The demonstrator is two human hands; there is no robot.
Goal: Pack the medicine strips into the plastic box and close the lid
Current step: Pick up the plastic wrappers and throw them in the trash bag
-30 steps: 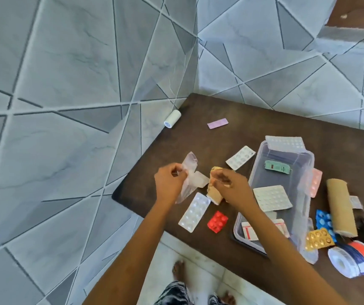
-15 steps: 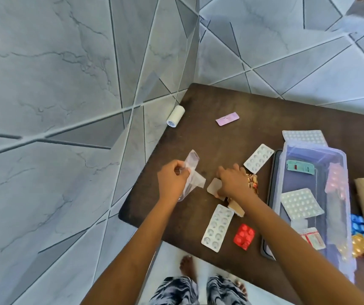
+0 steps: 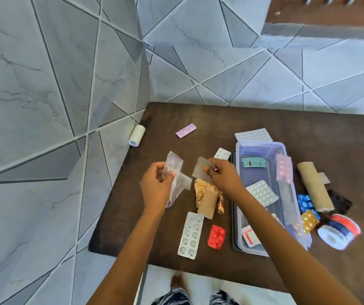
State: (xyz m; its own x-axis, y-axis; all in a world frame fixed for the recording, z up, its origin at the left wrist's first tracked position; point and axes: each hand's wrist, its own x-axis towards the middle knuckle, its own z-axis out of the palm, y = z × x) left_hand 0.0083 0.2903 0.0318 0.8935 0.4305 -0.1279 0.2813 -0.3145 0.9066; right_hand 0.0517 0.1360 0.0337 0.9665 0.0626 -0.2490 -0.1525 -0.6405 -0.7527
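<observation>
Sorting is the step in hand, as we judge it. Our left hand (image 3: 158, 188) grips a clear plastic pouch (image 3: 173, 172), fingers curled round its crumpled middle. Our right hand (image 3: 222, 176) pinches a grey strip (image 3: 202, 170) by its edge, clear of the desk (image 3: 220, 119) and just left of the plastic box (image 3: 262, 148). We read that raised, tilted hold as readiness to carry the strip right, over the box wall. The box stands open at the right, with a green strip (image 3: 253, 162) at its far end and a silver strip (image 3: 262, 193) near its middle, so the packing looks part done. A long silver strip (image 3: 191, 235), a red strip (image 3: 216, 237) and a gold wrapper (image 3: 200, 190) lie on the near desk, and a pink strip (image 3: 185, 130) lies farther off. Printing on the strips is too small and blurred for us to read.
</observation>
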